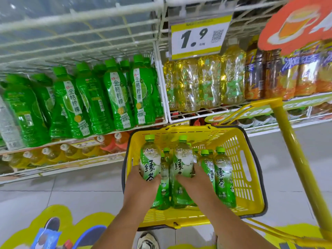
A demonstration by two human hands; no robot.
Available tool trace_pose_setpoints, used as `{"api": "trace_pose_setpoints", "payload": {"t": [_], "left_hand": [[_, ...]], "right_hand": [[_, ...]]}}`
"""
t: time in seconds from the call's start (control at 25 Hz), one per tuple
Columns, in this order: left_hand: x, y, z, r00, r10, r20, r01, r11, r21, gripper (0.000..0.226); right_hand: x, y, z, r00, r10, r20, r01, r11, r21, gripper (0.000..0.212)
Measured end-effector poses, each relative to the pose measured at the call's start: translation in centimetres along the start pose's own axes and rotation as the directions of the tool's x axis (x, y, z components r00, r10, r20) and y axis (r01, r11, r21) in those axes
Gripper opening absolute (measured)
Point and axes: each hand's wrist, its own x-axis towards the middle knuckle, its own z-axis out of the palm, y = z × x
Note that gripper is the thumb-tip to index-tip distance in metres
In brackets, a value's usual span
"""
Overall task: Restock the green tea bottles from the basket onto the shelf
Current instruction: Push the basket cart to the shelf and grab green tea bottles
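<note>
A yellow basket (239, 159) on a cart frame holds several green tea bottles with green caps. My left hand (143, 184) grips one green tea bottle (150, 159) by its lower body, its cap raised above the others. My right hand (194, 180) grips a second green tea bottle (183, 159) in the same way. Another bottle (223, 177) stands upright at the right side of the basket. The wire shelf (161, 121) stands just behind the basket.
Green citrus-drink bottles (115, 97) fill the shelf's left bay, pale yellow tea bottles (206, 83) the middle bay under a 1.9 price tag (197, 36). Orange-labelled bottles (287, 76) stand at right. The cart's yellow handle post (296, 159) rises at right. My shoe (147, 239) is below.
</note>
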Motion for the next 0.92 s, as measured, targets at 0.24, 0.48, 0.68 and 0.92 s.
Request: {"api": "trace_pose_setpoints", "payload": {"t": [0.24,0.48,0.68,0.92], "left_hand": [[-6.3,7.6,-7.0,0.989,0.147,-0.012,-0.148,0.985,-0.095,0.033],[-15.1,18.1,-14.9,0.963,0.225,-0.149,-0.257,0.934,-0.249,0.047],[-22.0,26.2,-20.9,0.912,0.332,-0.242,-0.390,0.885,-0.256,0.076],[-29.0,33.1,-28.1,0.810,0.473,-0.347,-0.579,0.737,-0.349,0.084]], "right_hand": [[-5.9,-8.8,-6.3,0.986,-0.155,0.061,0.148,0.983,0.106,0.035],[-15.4,-20.1,-12.1,0.930,-0.346,0.124,0.326,0.932,0.158,0.058],[-22.9,-29.4,-16.4,0.875,-0.470,0.118,0.441,0.873,0.206,0.048],[-31.7,-39.5,-19.5,0.770,-0.638,0.031,0.611,0.749,0.257,0.042]]}}
